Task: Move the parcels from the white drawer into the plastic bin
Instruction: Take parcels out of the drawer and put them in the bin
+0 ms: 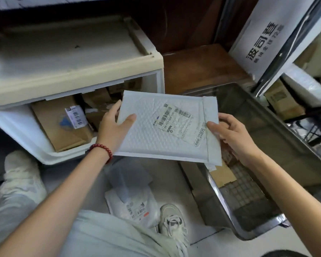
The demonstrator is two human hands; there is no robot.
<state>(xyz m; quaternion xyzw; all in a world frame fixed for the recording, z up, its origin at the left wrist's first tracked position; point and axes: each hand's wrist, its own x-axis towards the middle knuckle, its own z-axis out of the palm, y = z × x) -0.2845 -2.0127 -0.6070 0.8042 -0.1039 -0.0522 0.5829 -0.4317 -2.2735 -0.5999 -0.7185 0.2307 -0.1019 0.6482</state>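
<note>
I hold a white bubble mailer (156, 130) with a printed shipping label flat in the air between the drawer and the bin. My left hand (115, 127), with a red bead bracelet at the wrist, grips its left edge. My right hand (232, 132) pinches its right edge. The white drawer (26, 138) stands pulled out at the left, with a brown cardboard parcel (61, 125) and more brown packages inside. The transparent plastic bin (267, 138) sits at the right, holding a small cardboard parcel (222, 175) partly hidden under the mailer.
A white plastic mail bag (135, 204) lies on the floor between my feet. A cream drawer cabinet top (72, 58) is above the drawer. A large white printed box (272, 34) leans at the upper right, with shelving and boxes (283, 101) behind the bin.
</note>
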